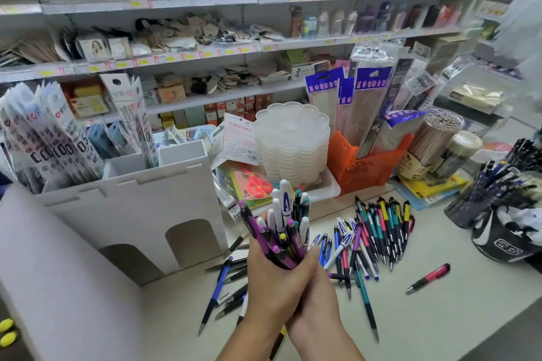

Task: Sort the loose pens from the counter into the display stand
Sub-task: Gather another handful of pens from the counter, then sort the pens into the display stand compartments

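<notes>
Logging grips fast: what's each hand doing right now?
Left hand: grips the bundle of pens.
Right hand: wrapped round the same bundle.

Stacked clear scalloped trays [293,138] at twelve o'clock — an orange basket [346,164] beside them at one; red scissors [259,184] below, shelves [205,6] behind.

The pale counter [440,316] carries a white stand [132,214], loose pens [378,231], a lone red pen [428,278], an orange basket [366,161], a tray [325,187] of stacked lids, and pen cups [475,202].
</notes>
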